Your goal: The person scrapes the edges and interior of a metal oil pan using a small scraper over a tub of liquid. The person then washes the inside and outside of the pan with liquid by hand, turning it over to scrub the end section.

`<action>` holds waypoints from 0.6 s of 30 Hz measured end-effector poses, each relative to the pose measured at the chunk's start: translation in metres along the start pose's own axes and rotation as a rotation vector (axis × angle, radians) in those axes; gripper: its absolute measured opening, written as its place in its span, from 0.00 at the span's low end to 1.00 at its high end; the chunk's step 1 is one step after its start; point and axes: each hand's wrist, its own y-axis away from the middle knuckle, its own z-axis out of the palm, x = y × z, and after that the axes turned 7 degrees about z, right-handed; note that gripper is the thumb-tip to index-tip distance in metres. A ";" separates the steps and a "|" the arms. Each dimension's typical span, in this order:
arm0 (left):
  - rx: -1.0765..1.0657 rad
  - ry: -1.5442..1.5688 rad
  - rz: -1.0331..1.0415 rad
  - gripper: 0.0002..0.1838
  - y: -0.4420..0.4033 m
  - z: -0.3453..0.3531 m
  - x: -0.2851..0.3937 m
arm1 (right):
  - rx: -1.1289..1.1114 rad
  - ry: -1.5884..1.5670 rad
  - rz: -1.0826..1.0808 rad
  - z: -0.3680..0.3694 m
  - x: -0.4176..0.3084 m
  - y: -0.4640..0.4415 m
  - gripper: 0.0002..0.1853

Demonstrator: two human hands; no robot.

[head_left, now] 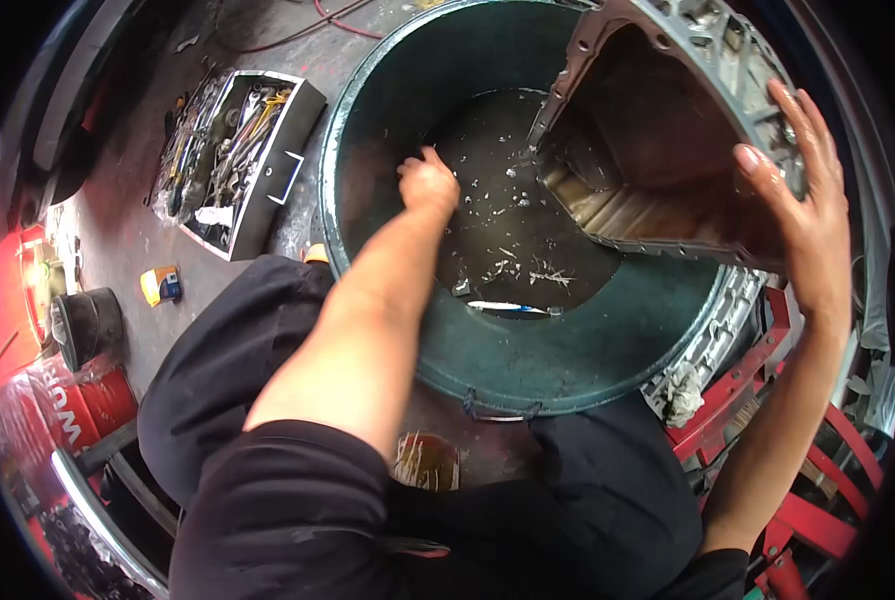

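Observation:
A large metal casing (668,140) is tilted over the right side of a round dark green tub (568,365), its hollow side facing the tub. My right hand (813,200) grips the casing's outer right edge, fingers spread along the metal and looking wet. Over the left part of the tub is my left hand (430,186), apart from the casing; its fingers are mostly hidden and blurred, so whether it holds anything cannot be made out. Dark liquid or residue with white bits and a thin white-blue strip (508,307) lies at the tub's bottom.
An open toolbox (280,165) full of wrenches stands on the floor at left. Near it are a yellow-blue container (161,285), a black cylindrical part (90,325) and a red container (78,410). Red metal frames (818,520) and a crumpled rag (683,393) are at lower right.

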 end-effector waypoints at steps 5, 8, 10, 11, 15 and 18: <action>0.032 0.221 0.745 0.11 0.013 0.059 0.017 | -0.162 -0.079 -0.041 -0.003 0.019 -0.013 0.30; 0.229 0.322 0.673 0.08 -0.045 0.044 0.012 | -0.182 -0.147 0.003 -0.002 0.024 -0.013 0.30; -0.019 0.174 0.663 0.14 -0.057 0.003 0.021 | -0.164 -0.112 0.002 -0.004 0.022 -0.011 0.31; -0.135 0.120 0.716 0.15 -0.058 -0.012 0.020 | -0.159 -0.105 0.004 -0.005 0.023 -0.010 0.31; -0.266 0.103 0.697 0.14 -0.068 -0.001 0.010 | -0.141 -0.080 0.002 -0.008 0.024 -0.006 0.33; -0.109 0.248 0.595 0.13 -0.070 -0.002 0.003 | -0.139 -0.062 -0.004 -0.007 0.025 -0.004 0.34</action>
